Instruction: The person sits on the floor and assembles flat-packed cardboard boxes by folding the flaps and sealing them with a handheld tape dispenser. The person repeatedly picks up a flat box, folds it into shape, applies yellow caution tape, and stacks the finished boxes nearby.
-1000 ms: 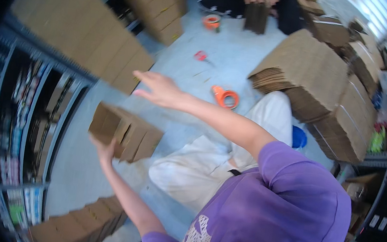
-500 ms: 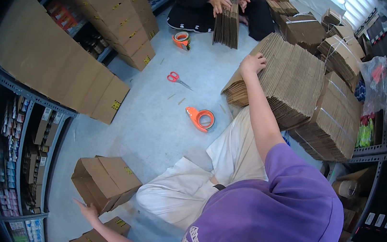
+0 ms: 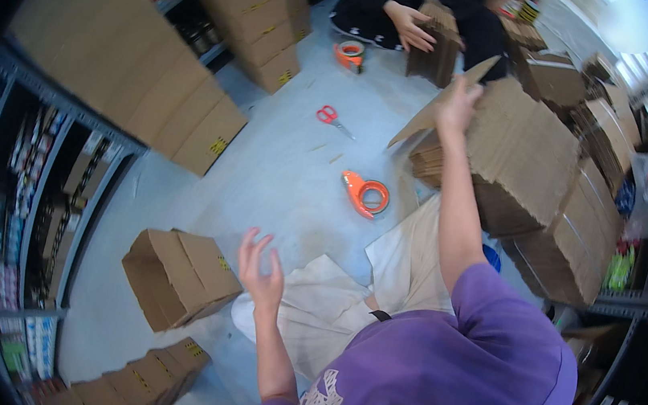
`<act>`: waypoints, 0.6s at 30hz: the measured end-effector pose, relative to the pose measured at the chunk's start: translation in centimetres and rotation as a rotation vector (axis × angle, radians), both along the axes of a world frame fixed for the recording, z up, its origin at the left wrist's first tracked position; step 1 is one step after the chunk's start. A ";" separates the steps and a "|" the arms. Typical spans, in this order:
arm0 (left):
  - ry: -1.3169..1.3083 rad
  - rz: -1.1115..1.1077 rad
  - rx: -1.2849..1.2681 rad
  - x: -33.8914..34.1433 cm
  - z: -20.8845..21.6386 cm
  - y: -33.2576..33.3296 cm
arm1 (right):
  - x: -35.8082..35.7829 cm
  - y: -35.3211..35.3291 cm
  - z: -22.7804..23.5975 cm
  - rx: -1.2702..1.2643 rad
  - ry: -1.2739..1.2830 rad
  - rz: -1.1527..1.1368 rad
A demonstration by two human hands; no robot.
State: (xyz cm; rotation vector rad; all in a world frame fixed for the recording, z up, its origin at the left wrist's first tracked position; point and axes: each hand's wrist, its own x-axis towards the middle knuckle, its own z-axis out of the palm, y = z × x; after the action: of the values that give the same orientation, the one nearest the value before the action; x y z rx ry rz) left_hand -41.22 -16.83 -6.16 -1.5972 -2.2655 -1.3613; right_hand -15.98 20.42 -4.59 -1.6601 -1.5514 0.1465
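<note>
Cardboard roughly midway through forming, to judge by the spread: apparently boxed up in the near-left row of cartons (image 3: pixel 132 385) and the far-left row of cartons (image 3: pixel 150 100), opened out but gaping leftward in the single open carton (image 3: pixel 207 265), and lying flat in the thick stack of flattened cartons (image 3: pixel 529 147) at right, with plenty left there. Gripping a flattened carton (image 3: pixel 421 125) in the right hand (image 3: pixel 458 110), tilted up at the stack's left edge and not yet opened out; clamped on it with the fingers, exact placement lost to blur. Reaching far with the right arm nearly straight; holding the left hand (image 3: pixel 260 272) raised and empty beside the open carton, elbow bent, fingers spread apart
</note>
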 end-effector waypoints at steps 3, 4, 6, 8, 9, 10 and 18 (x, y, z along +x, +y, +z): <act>-0.464 -0.108 0.008 0.2 -0.1 1.4 | -1.6 -9.3 6.8 0.333 0.009 0.253; -0.653 -0.143 0.022 -0.1 -0.6 1.9 | -2.6 -13.2 7.6 0.311 -0.035 0.327; -0.907 -0.160 0.077 -1.2 -1.1 2.6 | -3.7 -19.1 7.8 0.146 0.073 0.539; -1.054 -0.190 0.093 -2.6 -2.2 3.0 | -4.6 -22.6 6.6 -0.108 0.154 0.814; -1.083 -0.227 0.067 -2.9 -2.6 3.9 | -5.1 -23.4 5.5 -0.204 0.079 0.935; -1.164 -0.200 0.104 -3.3 -2.9 4.9 | -6.5 -23.8 3.7 -0.216 0.031 1.060; -1.224 0.097 -0.014 -5.9 -6.4 7.0 | -12.3 -24.6 -4.1 -0.394 0.109 1.380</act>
State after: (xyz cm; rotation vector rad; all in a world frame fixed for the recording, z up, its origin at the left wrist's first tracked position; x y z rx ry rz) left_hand -47.15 -9.84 -12.56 -0.5794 -2.7255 -2.7678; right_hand -28.32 -4.15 -8.65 -0.5042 -2.3953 1.2746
